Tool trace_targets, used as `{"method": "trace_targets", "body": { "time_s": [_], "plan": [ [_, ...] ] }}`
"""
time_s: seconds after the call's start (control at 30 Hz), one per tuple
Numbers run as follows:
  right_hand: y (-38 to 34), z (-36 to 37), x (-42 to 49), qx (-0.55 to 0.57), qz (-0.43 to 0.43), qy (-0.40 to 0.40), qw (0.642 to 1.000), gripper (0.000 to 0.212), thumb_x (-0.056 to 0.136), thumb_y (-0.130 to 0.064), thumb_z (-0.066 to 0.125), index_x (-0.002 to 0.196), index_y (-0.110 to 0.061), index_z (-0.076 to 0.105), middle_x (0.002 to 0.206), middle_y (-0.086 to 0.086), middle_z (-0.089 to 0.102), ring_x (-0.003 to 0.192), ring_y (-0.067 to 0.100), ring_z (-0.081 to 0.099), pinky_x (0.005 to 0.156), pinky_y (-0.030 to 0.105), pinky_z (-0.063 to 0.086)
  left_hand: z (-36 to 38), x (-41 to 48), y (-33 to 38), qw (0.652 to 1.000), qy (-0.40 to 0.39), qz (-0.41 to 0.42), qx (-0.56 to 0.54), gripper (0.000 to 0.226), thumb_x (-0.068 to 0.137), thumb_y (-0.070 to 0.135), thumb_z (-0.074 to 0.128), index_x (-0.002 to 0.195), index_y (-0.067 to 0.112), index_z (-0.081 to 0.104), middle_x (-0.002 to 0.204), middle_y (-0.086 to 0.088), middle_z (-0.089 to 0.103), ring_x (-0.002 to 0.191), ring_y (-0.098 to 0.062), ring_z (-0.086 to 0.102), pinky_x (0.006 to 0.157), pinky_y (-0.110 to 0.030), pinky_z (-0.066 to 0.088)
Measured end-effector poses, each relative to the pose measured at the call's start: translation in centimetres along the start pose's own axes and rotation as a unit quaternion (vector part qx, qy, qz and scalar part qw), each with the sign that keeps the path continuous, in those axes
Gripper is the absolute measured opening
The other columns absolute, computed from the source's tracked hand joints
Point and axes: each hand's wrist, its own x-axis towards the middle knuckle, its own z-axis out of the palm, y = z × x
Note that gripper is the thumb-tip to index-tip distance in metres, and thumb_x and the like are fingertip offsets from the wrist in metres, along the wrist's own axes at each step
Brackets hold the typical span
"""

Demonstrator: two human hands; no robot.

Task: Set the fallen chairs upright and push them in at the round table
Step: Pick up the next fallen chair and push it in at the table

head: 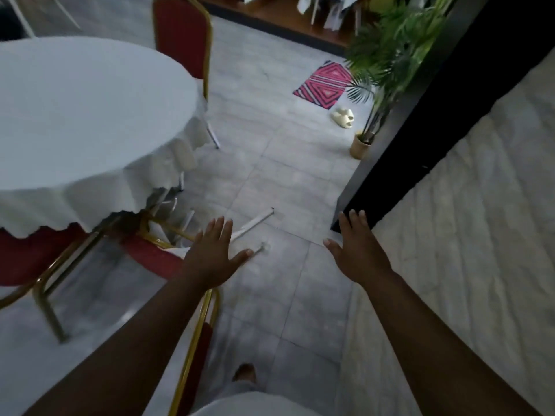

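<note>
A round table under a white cloth fills the upper left. A fallen red chair with a gold frame lies on the grey floor by the table's near edge, its white legs pointing right. Its gold back rail runs down under my left arm. My left hand hovers open above this chair, fingers spread, touching nothing. My right hand is open over bare floor to the right. A red chair stands upright at the table's far side. Another red chair sits at the lower left.
A black wall edge and a white quilted surface close off the right side. A potted palm, pale sandals and a pink patterned mat lie ahead. My foot is on the tiles below.
</note>
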Motion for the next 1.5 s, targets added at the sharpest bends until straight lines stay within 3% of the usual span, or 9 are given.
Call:
{"method": "trace_targets", "body": {
  "time_s": [0.2,0.33,0.6,0.73,0.8,0.9,1.1,1.33,1.5],
  "plan": [
    [-6.5,1.2,9.9,-0.015,-0.146,-0.045,0.988,0.076,0.096,-0.056,0.036,0.154,-0.016,0.009,0.163,0.011,0.001,0.150,0.024,-0.010,0.119,0.037,0.006,-1.3,-0.6,-5.2,0.989,0.048,-0.136,-0.030,0.112,0.071,0.089,0.004,0.156,0.015,0.003,0.164,-0.006,-0.001,0.150,-0.023,-0.005,0.121,-0.046,0.004],
    [-12.0,3.5,14.8,-0.023,-0.269,-0.086,0.959,0.075,0.096,-0.053,0.038,0.154,-0.013,0.010,0.163,0.014,0.004,0.150,0.026,-0.010,0.120,0.039,0.011,-0.4,-3.3,-7.9,0.962,0.088,-0.252,-0.060,0.110,0.073,0.087,0.009,0.155,0.013,0.006,0.164,-0.007,0.001,0.150,-0.024,-0.003,0.121,-0.048,0.008],
    [-23.2,10.1,16.9,-0.086,-0.524,-0.174,0.830,0.075,0.095,-0.056,0.031,0.150,-0.005,0.023,0.158,0.021,0.021,0.149,0.036,0.008,0.118,0.045,0.020,4.0,-12.4,-6.4,0.862,0.157,-0.474,-0.089,0.104,0.078,0.083,0.009,0.155,0.014,0.009,0.163,-0.008,0.001,0.151,-0.024,0.000,0.121,-0.043,0.006],
    [-27.6,16.0,13.8,-0.091,-0.585,-0.230,0.772,0.072,0.096,-0.050,0.038,0.152,-0.008,0.020,0.160,0.020,0.016,0.149,0.037,0.011,0.118,0.048,0.019,8.8,-17.7,-5.9,0.810,0.164,-0.551,-0.113,0.102,0.080,0.083,0.013,0.155,0.014,0.011,0.163,-0.009,0.001,0.151,-0.026,-0.002,0.120,-0.044,0.008],
    [-28.8,20.0,12.1,-0.100,-0.623,-0.238,0.739,0.078,0.096,-0.059,0.022,0.151,-0.004,0.021,0.158,0.024,0.019,0.148,0.040,0.011,0.118,0.053,0.021,11.8,-20.1,-6.2,0.785,0.170,-0.582,-0.126,0.100,0.082,0.081,0.018,0.155,0.013,0.016,0.163,-0.010,0.007,0.150,-0.028,0.003,0.119,-0.044,0.012],
    [-29.4,26.4,9.3,-0.143,-0.638,-0.272,0.706,0.082,0.091,-0.064,0.009,0.153,-0.010,0.013,0.160,0.020,0.014,0.149,0.037,0.004,0.118,0.055,0.020,16.8,-23.2,-7.2,0.757,0.166,-0.618,-0.132,0.098,0.083,0.080,0.025,0.152,0.010,0.026,0.160,-0.015,0.021,0.148,-0.033,0.017,0.117,-0.050,0.025],
    [-26.9,37.7,4.8,-0.164,-0.649,-0.316,0.672,0.071,0.098,-0.047,0.041,0.154,-0.012,0.015,0.161,0.017,0.015,0.149,0.034,0.006,0.120,0.045,0.016,27.7,-26.2,-10.6,0.720,0.149,-0.658,-0.165,0.093,0.083,0.074,0.035,0.152,0.012,0.028,0.156,-0.017,0.031,0.145,-0.035,0.027,0.112,-0.048,0.032],
    [-21.6,51.7,2.1,-0.219,-0.657,-0.368,0.621,0.069,0.092,-0.039,0.057,0.149,-0.010,0.030,0.154,0.021,0.031,0.142,0.041,0.027,0.114,0.051,0.028,41.4,-26.6,-14.3,0.743,0.125,-0.621,-0.216,0.088,0.084,0.065,0.052,0.148,0.008,0.035,0.150,-0.020,0.040,0.140,-0.036,0.036,0.111,-0.049,0.037],
    [-20.6,57.1,0.2,-0.215,-0.677,-0.375,0.596,0.055,0.088,-0.029,0.063,0.139,-0.014,0.047,0.138,0.016,0.050,0.124,0.038,0.046,0.098,0.047,0.045,47.4,-27.1,-16.7,0.751,0.112,-0.606,-0.237,0.081,0.083,0.050,0.068,0.147,0.010,0.039,0.147,-0.021,0.044,0.137,-0.038,0.040,0.110,-0.047,0.034]
  ]
}}
